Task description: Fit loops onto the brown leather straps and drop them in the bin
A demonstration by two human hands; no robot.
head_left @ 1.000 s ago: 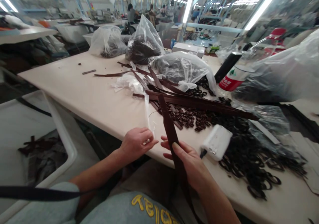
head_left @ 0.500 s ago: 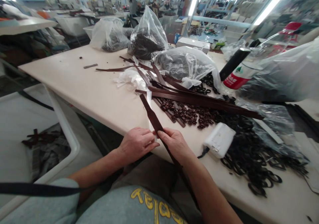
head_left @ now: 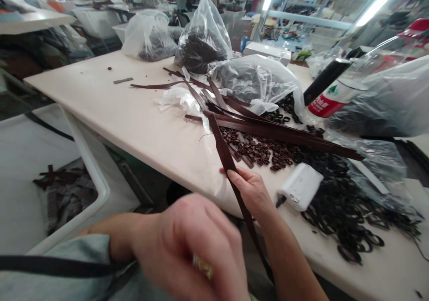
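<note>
Fingers (head_left: 236,179) of right hand (head_left: 254,191) pinch a brown strap (head_left: 225,157); left hand (head_left: 189,236) curled, hold unclear.

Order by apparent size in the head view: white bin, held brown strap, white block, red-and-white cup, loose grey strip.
1. White bin
2. Brown strap in right hand
3. White block, red-and-white cup: too alike to rank
4. Grey strip

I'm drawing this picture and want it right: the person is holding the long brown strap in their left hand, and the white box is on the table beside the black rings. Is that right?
Not quite: the long brown strap is in the right hand, as the head view shows. The white box is on the table beside the black rings.
</note>
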